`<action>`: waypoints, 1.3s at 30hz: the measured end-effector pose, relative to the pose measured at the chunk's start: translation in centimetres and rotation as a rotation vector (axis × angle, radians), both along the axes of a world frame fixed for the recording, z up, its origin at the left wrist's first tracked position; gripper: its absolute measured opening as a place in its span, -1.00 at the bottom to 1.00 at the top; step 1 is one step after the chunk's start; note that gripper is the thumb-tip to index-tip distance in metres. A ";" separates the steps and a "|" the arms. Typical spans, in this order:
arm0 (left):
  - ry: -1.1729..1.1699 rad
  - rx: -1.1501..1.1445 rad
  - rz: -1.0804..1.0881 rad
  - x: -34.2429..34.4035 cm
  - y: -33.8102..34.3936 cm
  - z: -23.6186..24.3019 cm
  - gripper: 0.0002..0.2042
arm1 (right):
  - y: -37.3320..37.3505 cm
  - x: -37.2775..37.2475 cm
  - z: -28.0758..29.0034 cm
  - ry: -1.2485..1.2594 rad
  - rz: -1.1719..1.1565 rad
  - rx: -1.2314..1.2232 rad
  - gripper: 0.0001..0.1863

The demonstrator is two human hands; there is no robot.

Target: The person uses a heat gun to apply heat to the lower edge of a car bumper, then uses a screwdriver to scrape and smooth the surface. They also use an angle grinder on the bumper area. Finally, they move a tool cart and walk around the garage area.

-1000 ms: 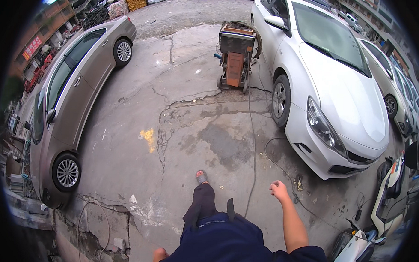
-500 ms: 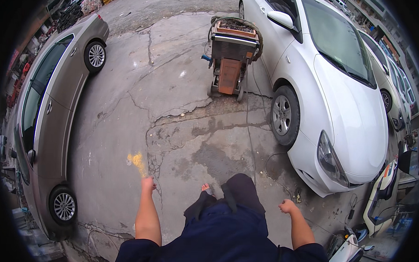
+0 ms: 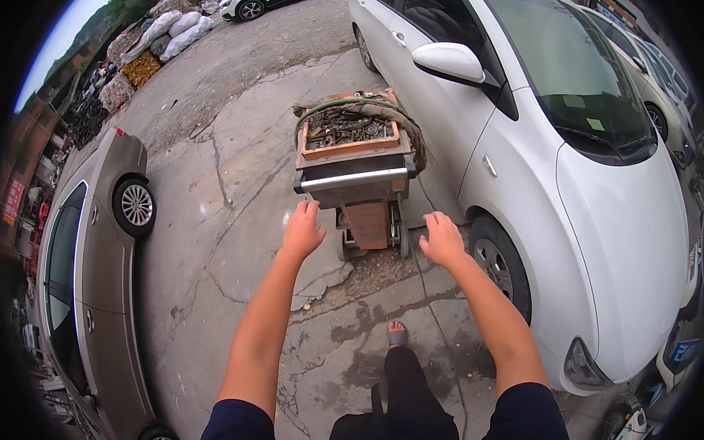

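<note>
Right of the fingers, filling that whole side: white car [image 3: 601,190], front wheel [image 3: 501,268] just beyond the right wrist. Well left of the fingers, tan sedan [image 3: 94,288] parked along the cracked concrete [image 3: 212,238]. Straight ahead of both sets of fingertips, just past them and not yet touched: wheeled tool cart [image 3: 361,174], rusty brown, with a silver push bar [image 3: 355,179] across its near edge. On top of the cart, beyond the bar, an open tray [image 3: 347,131] crowded with dark metal parts and fittings, and a green hose [image 3: 356,105] looped around the rim and drooping down the right side. Below the hands, one sandalled foot [image 3: 397,334] on the ground.

Left hand [image 3: 303,230] stretched out, fingers open and slightly spread, holding nothing, tips just short of the bar's left end. Right hand [image 3: 442,239] likewise open and empty, fingers loosely curved, near the bar's right end but a little lower and to the side.

Likely heavy and rigid, given the steel body and the load of loose metal; probably slow to start on the broken concrete, and apt to rattle its contents. Best hold judged to be the silver bar, one hand towards each end, rather than the tray rim or the soft hose.
</note>
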State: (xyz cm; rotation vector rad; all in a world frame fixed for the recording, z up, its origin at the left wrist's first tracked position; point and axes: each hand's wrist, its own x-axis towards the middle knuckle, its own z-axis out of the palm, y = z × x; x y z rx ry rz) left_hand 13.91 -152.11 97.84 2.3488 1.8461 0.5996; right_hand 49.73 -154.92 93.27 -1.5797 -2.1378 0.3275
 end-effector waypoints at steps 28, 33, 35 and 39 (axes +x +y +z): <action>0.495 -0.404 0.153 2.9 16.7 -5.8 -0.72 | 20.9 -10.6 -0.9 -0.591 -0.049 -0.348 -0.75; 0.421 -0.444 0.096 2.5 11.7 -4.1 -0.70 | 15.2 -11.5 0.3 -0.655 -0.065 -0.394 -0.74; 0.441 -0.427 0.099 1.8 9.1 -3.9 -0.71 | 12.4 -11.8 1.0 -0.608 -0.061 -0.358 -0.75; 0.444 -0.448 0.085 0.4 4.1 -3.5 -0.69 | 6.8 -12.9 1.1 -0.632 -0.049 -0.363 -0.75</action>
